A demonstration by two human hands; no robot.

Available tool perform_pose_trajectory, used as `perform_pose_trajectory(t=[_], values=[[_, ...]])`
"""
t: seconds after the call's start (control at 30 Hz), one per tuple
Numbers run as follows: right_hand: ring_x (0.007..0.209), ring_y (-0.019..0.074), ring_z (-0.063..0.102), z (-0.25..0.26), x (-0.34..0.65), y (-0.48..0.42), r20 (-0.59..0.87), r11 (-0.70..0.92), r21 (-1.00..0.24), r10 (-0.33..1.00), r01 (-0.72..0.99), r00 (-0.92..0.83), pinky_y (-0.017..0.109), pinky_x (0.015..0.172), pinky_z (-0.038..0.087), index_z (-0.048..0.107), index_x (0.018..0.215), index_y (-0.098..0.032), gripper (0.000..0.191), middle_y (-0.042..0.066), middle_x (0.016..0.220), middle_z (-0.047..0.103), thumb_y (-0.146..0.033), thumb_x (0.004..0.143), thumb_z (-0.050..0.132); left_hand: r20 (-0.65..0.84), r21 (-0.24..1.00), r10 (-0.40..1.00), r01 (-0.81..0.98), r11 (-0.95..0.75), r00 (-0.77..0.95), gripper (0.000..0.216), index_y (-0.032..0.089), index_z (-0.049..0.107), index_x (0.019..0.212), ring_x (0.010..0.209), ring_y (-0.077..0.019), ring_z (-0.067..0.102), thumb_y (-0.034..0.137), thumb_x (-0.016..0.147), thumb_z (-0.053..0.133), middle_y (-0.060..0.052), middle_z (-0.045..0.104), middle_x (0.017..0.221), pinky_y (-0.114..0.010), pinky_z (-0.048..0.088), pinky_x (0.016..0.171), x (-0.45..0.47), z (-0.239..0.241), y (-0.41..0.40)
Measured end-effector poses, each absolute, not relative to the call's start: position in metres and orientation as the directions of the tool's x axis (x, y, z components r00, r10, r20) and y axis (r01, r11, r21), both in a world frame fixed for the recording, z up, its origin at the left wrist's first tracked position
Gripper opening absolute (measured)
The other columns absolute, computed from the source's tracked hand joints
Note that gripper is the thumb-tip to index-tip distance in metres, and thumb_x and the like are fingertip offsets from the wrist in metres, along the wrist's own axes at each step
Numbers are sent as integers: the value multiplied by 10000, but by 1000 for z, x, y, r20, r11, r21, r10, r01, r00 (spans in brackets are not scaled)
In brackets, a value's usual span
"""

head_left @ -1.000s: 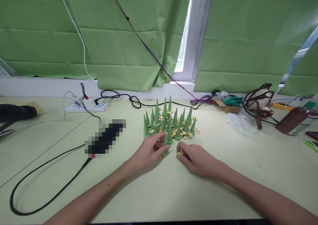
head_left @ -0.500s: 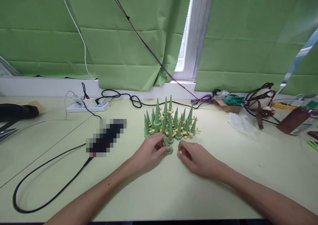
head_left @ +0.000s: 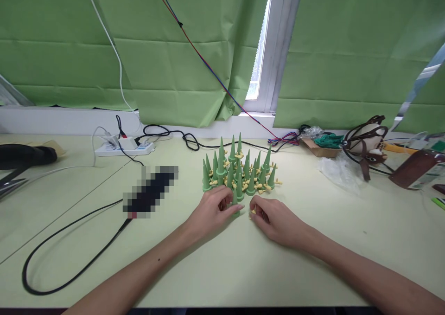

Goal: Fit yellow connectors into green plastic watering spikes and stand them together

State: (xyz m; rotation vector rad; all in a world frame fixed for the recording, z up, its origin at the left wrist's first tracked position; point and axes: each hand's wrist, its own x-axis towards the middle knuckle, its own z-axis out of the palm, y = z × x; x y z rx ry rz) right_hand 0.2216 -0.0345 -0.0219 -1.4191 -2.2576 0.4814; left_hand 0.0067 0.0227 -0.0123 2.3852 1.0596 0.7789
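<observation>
Green curtains (head_left: 167,60) hang across the wall behind a pale tabletop (head_left: 278,273) where a person works with two bare hands. A white window frame (head_left: 276,60) shows between the curtains, and a black cable (head_left: 24,273) loops over the left side of the tabletop to a dark, pixelated object (head_left: 151,189). At center, a crowd of green cones (head_left: 252,181) stands point-up, small yellow pieces (head_left: 266,189) scattered among them. To the right lie a brown bottle (head_left: 415,170), a clear plastic bag (head_left: 342,172) and a cardboard box (head_left: 321,150); a white power strip (head_left: 125,150) sits at the back left.

In front of the crowd, the left hand (head_left: 212,208) pinches a single cone (head_left: 235,203) near the tabletop, tip up, its thumb laid across the front, just beside the nearest of the others. A short gap away, the right hand (head_left: 274,220) has its grip pressed together on a yellow bit (head_left: 253,212), the smallest item in hand; mostly covered by the fingers, it appears to be a piece like those among the cones.
</observation>
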Motion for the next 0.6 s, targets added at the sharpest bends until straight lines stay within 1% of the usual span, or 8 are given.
perform_pose_trajectory(t=[0.17,0.27,0.37,0.6], values=[[640,169,534,-21,222,-35,178,427,-492,903,759,-392,262,590,340,538,986,-205,85,-20,669,584,-174,971,460,302,590,773,528,-611,558,323,193,474,720,622,-136,463,422,914,594,16,508,716,-253,357,548,6,-11,21],[683,173,557,-21,222,-35,188,440,-474,897,762,-400,268,617,360,570,981,-197,120,4,736,619,-169,973,453,300,582,746,505,-637,595,267,189,511,751,659,-146,476,376,938,553,4,512,743,-257,371,565,5,-9,20],[716,171,569,-21,222,-35,195,451,-465,892,762,-408,272,643,376,585,935,-190,148,23,803,646,-160,974,445,296,578,716,478,-661,632,265,185,524,736,681,-149,474,326,961,514,-2,516,748,-257,368,577,5,-7,21],[671,161,540,-21,222,-36,194,444,-470,895,763,-401,265,621,367,578,923,-190,129,7,749,617,-159,967,461,306,575,744,507,-642,594,328,186,449,688,662,-142,459,351,948,560,14,500,701,-259,346,592,7,-11,21]])
